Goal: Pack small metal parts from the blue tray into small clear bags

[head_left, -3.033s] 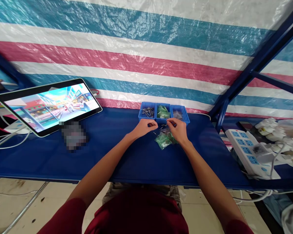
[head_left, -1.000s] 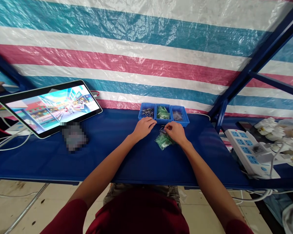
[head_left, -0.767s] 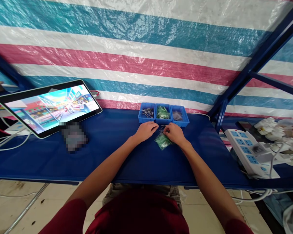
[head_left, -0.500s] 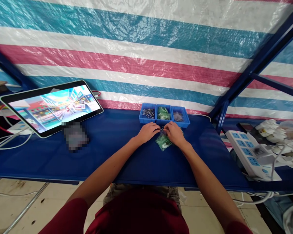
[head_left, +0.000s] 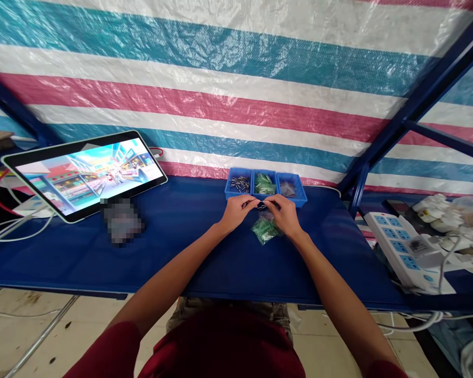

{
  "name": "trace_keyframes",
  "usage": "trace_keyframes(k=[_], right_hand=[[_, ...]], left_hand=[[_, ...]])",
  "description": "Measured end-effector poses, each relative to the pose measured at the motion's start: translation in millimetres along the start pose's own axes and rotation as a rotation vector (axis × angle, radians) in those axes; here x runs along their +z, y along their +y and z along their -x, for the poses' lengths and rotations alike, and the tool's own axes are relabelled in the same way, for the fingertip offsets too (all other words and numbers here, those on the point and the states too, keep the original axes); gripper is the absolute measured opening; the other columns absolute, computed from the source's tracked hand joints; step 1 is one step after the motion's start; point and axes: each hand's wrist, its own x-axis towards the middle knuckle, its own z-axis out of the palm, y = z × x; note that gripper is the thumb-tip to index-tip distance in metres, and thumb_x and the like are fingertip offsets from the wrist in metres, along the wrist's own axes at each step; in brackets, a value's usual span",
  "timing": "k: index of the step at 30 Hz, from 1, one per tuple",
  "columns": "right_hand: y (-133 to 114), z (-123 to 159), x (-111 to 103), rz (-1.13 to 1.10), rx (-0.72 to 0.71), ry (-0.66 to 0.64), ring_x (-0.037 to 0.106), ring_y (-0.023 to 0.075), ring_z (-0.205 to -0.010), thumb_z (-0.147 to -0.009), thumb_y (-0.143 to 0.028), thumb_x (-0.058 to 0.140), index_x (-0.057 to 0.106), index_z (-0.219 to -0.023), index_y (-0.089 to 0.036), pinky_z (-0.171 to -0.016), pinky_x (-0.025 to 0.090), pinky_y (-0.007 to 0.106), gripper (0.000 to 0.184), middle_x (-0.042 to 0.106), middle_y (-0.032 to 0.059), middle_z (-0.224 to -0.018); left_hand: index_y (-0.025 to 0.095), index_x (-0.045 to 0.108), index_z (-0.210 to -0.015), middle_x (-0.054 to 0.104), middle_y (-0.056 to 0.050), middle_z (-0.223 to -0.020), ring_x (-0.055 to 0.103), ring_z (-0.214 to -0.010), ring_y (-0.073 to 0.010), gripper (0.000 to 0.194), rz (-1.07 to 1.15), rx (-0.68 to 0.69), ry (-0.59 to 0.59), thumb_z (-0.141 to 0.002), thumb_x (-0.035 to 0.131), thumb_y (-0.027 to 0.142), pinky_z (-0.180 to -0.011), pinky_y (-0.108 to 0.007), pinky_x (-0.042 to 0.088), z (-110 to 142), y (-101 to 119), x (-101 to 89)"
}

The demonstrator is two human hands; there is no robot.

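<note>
My left hand (head_left: 237, 212) and my right hand (head_left: 285, 215) come together in front of the blue bins, each with thumb and fingers pinched. Small dark and silvery slivers (head_left: 261, 205) show between the fingertips, too small to name. Just below my right hand, small clear bags with green (head_left: 265, 231) lie on the blue table. The left bin (head_left: 232, 196) holds loose thin metal pieces that look like screws or pins. Green-marked small bags fill the middle bin (head_left: 265, 172). In the right bin (head_left: 300, 200) are greyish clear packets.
A tablet (head_left: 90, 173) playing a bright animated picture leans at the left, with a blurred-out item (head_left: 123, 221) in front of it. White cables trail beside it. At right are a white power strip (head_left: 396, 247), several white objects (head_left: 441, 215) and a blue metal frame (head_left: 378, 147).
My hands have lifted slightly and pinch closer together between the bins and the bags. More of the bags on the table shows now.
</note>
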Motion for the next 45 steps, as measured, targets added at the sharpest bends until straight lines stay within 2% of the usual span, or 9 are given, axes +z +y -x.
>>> trace_keyframes(k=[5, 8, 13, 17, 23, 34, 36, 41, 45], right_hand=[[0.5, 0.9, 2.7, -0.046, 0.06, -0.053, 0.054, 0.0145, -0.061, -0.095, -0.04, 0.044, 0.06, -0.069, -0.018, -0.062, 0.04, 0.026, 0.037, 0.061, 0.0023, -0.066], [0.6, 1.3, 3.5, -0.048, 0.11, -0.038, 0.053, 0.014, -0.058, -0.095, -0.044, 0.041, 0.059, -0.065, -0.018, -0.061, 0.038, 0.026, 0.044, 0.057, 0.0011, -0.06], [-0.5, 1.0, -0.1, -0.018, 0.174, 0.093, 0.052, 0.0145, -0.056, -0.096, -0.047, 0.038, 0.062, -0.065, -0.017, -0.059, 0.037, 0.027, 0.049, 0.056, 0.0011, -0.058], [-2.4, 1.2, -3.6, -0.012, 0.182, 0.159, 0.052, 0.0149, -0.056, -0.094, -0.045, 0.042, 0.067, -0.074, -0.017, -0.059, 0.039, 0.028, 0.043, 0.06, 0.0018, -0.062], [-2.6, 2.5, -2.5, -0.104, 0.048, 0.059, 0.057, 0.0156, -0.063, -0.089, -0.044, 0.054, 0.07, -0.095, -0.02, -0.058, 0.045, 0.028, 0.029, 0.068, 0.0049, -0.081], [-0.3, 1.7, 0.1, -0.048, 0.048, 0.013, 0.053, 0.0149, -0.058, -0.093, -0.047, 0.045, 0.061, -0.075, -0.019, -0.06, 0.041, 0.027, 0.037, 0.06, 0.002, -0.065], [-1.4, 1.8, -0.8, -0.028, 0.066, -0.018, 0.051, 0.0142, -0.055, -0.095, -0.047, 0.04, 0.057, -0.067, -0.019, -0.059, 0.038, 0.027, 0.043, 0.055, 0.0003, -0.058], [0.1, 2.0, -0.5, 0.033, 0.113, -0.006, 0.048, 0.013, -0.051, -0.097, -0.049, 0.034, 0.056, -0.062, -0.019, -0.057, 0.035, 0.026, 0.051, 0.052, -0.0002, -0.053], [5.1, 2.1, 0.8, 0.093, 0.117, 0.01, 0.046, 0.0131, -0.05, -0.095, -0.047, 0.04, 0.058, -0.062, -0.019, -0.056, 0.033, 0.026, 0.047, 0.052, -0.0005, -0.053]], left_hand=[[0.013, 0.07, -0.081, 0.073, -0.008, -0.084, 0.067, -0.077, -0.0187, 0.029, 0.387, -0.168, 0.105, -0.076, 0.071, 0.041, -0.072, -0.028, 0.053, -1.6, 0.7, 9.5], [0.013, 0.067, -0.086, 0.073, -0.009, -0.09, 0.068, -0.083, -0.0191, 0.03, 0.453, -0.188, 0.09, -0.08, 0.066, 0.043, -0.073, -0.028, 0.053, -1.7, 3.4, 9.7], [0.016, 0.063, -0.104, 0.07, -0.007, -0.092, 0.066, -0.08, -0.0157, 0.032, 0.144, 0.019, -0.048, -0.095, 0.046, 0.041, -0.076, -0.028, 0.05, -0.2, 4.6, -0.1], [0.018, 0.064, -0.109, 0.067, -0.007, -0.088, 0.061, -0.079, -0.0164, 0.033, -0.032, 0.156, -0.084, -0.095, 0.045, 0.042, -0.076, -0.028, 0.046, -1.4, 1.0, -4.0], [0.018, 0.052, -0.104, 0.049, 0.007, -0.054, 0.046, -0.049, -0.0086, 0.029, 0.212, -0.077, -0.084, -0.09, 0.055, 0.043, -0.054, -0.02, 0.036, -2.8, 1.6, -4.6], [0.012, 0.067, -0.081, 0.067, -0.004, -0.067, 0.064, -0.059, -0.0153, 0.035, 0.522, -0.179, -0.043, -0.07, 0.076, 0.044, -0.061, -0.029, 0.053, -4.1, 6.7, 2.1], [0.013, 0.069, -0.08, 0.068, -0.005, -0.067, 0.064, -0.058, -0.0164, 0.034, 0.447, -0.139, 0.042, -0.073, 0.073, 0.045, -0.06, -0.031, 0.055, -2.7, 8.0, 2.0], [0.019, 0.071, -0.088, 0.072, -0.007, -0.089, 0.066, -0.088, -0.0213, 0.022, -0.067, 0.125, 0.488, -0.087, 0.061, 0.039, -0.085, -0.039, 0.052, -4.0, 0.8, -15.0], [0.019, 0.07, -0.1, 0.07, -0.009, -0.1, 0.062, -0.1, -0.0236, 0.024, -0.389, 0.167, 0.306, -0.092, 0.052, 0.034, -0.091, -0.04, 0.046, -13.2, -10.7, -31.2]])
